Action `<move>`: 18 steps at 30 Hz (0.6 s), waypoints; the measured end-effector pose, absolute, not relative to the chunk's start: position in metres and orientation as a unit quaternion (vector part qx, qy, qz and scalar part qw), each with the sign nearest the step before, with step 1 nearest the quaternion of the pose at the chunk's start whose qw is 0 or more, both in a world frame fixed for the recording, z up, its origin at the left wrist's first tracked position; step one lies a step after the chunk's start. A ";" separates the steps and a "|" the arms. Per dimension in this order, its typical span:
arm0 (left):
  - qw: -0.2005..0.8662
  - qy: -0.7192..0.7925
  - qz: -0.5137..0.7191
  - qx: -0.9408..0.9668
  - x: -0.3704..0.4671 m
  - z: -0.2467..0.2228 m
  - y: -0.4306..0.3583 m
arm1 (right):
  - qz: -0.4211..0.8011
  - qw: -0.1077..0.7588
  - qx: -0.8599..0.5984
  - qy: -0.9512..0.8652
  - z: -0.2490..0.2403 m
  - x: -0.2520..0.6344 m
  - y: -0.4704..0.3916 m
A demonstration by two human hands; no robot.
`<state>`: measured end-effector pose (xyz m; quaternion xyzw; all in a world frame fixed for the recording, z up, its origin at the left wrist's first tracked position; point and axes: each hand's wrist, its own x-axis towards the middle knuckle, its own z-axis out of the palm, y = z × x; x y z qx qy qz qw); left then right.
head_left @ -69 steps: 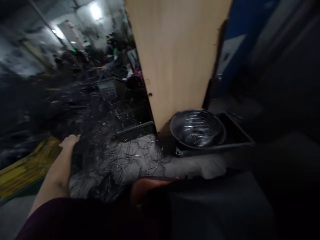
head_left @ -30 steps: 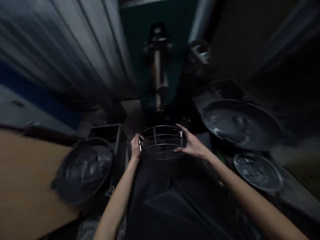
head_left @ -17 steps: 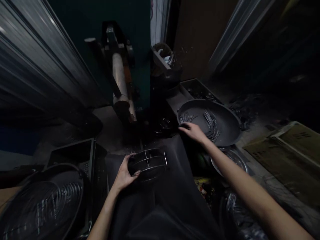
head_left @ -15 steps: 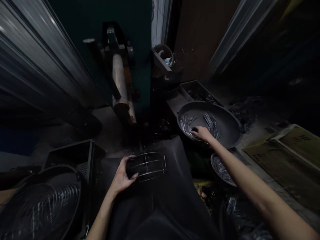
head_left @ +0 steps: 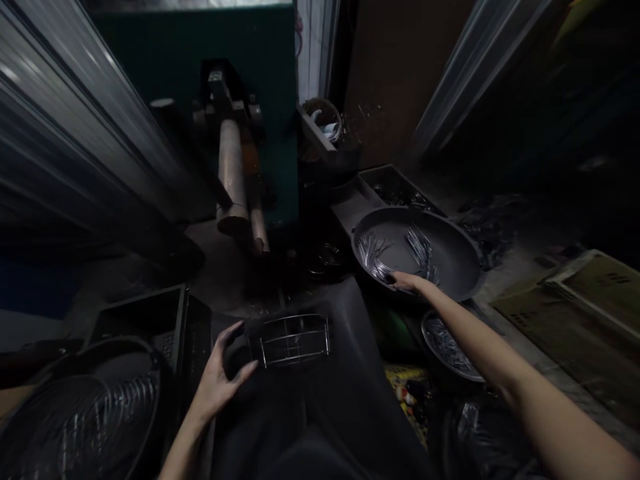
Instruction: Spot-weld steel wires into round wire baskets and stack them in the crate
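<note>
My left hand [head_left: 223, 373] is just left of a curved wire frame [head_left: 295, 340], thumb and fingers spread apart, holding nothing. The frame, thin bright wires joined by crosspieces, rests over the dark cloth on my lap [head_left: 340, 400]. On the right, my right hand [head_left: 405, 281] reaches over the near rim of a wide grey pan [head_left: 453, 260], its fingertips at a bundle of thin metal wires [head_left: 373, 257]. Those fingers are bent down and partly hidden, so their grip is unclear. Another wire bundle [head_left: 420, 250] lies in the middle of the pan.
A green machine [head_left: 275, 87] with a thick metal cylinder [head_left: 231, 167] stands ahead. A smaller bowl of metal pieces [head_left: 447, 347] is below the pan. At the left are a dark crate [head_left: 183, 313] and a round basin [head_left: 155, 400]; a yellowish crate [head_left: 595, 287] lies right.
My left hand has moved left and down, away from the wire frame, and opened wider. My right hand has shifted slightly down toward the pan's near rim. The view has tilted slightly.
</note>
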<state>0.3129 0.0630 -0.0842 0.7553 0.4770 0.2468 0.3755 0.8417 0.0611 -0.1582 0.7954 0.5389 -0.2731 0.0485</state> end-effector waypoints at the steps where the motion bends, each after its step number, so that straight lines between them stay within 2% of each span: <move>1: 0.363 0.480 0.263 0.754 0.313 -0.080 0.063 | -0.279 0.052 0.794 0.537 -0.157 0.840 0.062; 5: 0.318 0.466 0.315 0.763 0.317 -0.064 0.065 | -0.279 0.036 0.803 0.525 -0.149 0.834 0.062; 9: 0.312 0.452 0.335 0.766 0.327 -0.048 0.063 | -0.238 -0.057 0.832 0.498 -0.125 0.837 0.053; 15: 0.433 0.365 0.297 0.769 0.395 -0.008 0.060 | -0.132 -0.284 0.858 0.408 -0.048 0.813 0.054; 17: 0.474 0.322 0.294 0.765 0.433 0.002 0.054 | -0.181 -0.412 0.804 0.389 -0.014 0.778 0.055; 18: 0.488 0.301 0.299 0.762 0.451 0.004 0.050 | -0.256 -0.515 0.730 0.370 0.002 0.755 0.053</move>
